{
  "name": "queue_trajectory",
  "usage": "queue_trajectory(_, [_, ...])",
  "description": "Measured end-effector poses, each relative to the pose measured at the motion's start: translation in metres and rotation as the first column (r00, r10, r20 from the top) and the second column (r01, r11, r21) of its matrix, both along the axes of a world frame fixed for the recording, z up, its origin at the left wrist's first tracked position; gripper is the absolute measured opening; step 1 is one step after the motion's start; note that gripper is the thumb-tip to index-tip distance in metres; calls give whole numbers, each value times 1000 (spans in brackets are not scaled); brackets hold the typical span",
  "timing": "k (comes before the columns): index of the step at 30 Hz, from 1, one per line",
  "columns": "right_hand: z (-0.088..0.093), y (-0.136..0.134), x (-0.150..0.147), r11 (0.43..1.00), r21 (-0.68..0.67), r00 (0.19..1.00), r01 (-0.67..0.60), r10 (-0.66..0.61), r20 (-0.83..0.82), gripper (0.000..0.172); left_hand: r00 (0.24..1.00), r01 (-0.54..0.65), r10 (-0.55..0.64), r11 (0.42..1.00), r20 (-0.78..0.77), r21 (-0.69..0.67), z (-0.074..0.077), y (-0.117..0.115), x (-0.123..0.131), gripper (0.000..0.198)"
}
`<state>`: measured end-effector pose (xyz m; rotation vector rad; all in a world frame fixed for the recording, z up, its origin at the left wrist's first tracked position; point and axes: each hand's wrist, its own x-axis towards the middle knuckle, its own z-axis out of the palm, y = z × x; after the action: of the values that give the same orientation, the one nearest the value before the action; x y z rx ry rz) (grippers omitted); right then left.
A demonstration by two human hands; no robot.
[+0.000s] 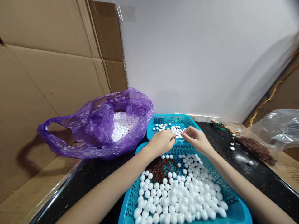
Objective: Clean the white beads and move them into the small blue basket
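Note:
My left hand (163,142) is closed, its fingers curled over the far rim of the near blue basket (127,199). Whatever its fingertips pinch is hidden behind the hand. Close beside it, my right hand (197,140) brings thumb and forefinger together at the edge of the far blue basket (161,119); what lies between them is too small to make out. Small white balls (176,129) lie in that far basket. Many white balls (187,196) fill most of the near basket, along with a pile of small dark brown pieces (161,169).
A purple plastic bag (93,121) holding white balls (123,123) stands at left against cardboard (46,77). On the black tabletop (252,183) at right are loose white balls (250,162) and a clear bag (277,127) with brown pieces (257,149). Behind are sockets (202,119).

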<state>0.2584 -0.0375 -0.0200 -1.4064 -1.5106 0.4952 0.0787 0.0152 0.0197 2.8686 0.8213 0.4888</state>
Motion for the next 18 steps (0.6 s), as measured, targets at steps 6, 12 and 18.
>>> queue_trajectory(6, [1,0,-1,1000,2,1000,-4,4,-4,23,1000,-6,6,1000,-7,12,0,0,0,28])
queue_trajectory(12, [1,-1,0,1000,11,1000,-4,4,8,21,987,160,-160,987,26,7,5,-9,-1,19])
queue_trajectory(18, [0,0,0,1000,7,1000,6,-6,10,19,887,272,-329,939,-323,-212,1,-19,-4,13])
